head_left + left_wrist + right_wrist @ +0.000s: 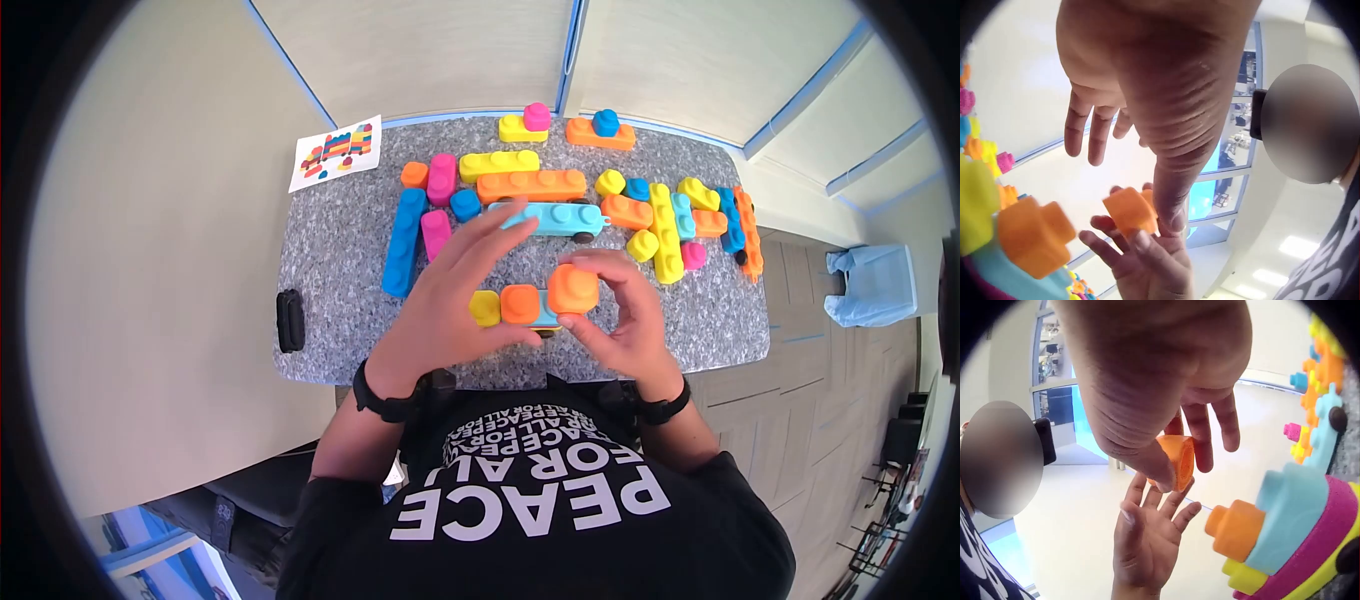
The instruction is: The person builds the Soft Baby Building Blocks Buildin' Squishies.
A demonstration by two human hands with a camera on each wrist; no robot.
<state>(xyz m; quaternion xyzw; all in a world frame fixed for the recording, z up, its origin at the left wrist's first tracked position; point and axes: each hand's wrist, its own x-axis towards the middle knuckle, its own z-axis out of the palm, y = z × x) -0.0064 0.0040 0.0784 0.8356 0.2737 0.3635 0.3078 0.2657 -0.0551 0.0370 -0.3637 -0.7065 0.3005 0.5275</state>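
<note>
My right hand point(632, 325) pinches an orange building block point(573, 289) between thumb and fingers, raised over the right end of a stacked block vehicle. That stack shows light blue point(1294, 515), magenta point(1317, 547) and yellow layers with dark wheels at the bottom. On its top sit another orange block point(519, 304) and a yellow block point(485, 308). My left hand point(435, 300) hovers at the stack's left side, its fingers extended, thumb apart and palm bare. In the left wrist view, the pinched orange block point(1130, 211) appears beyond the left thumb.
Behind the hands stands a turquoise wheeled base point(560, 219), with a long orange block point(530, 185) beyond it. Several coloured blocks spread to both sides, including a long blue block point(404, 245). A picture sheet point(340, 155) and a black case point(289, 320) lie left.
</note>
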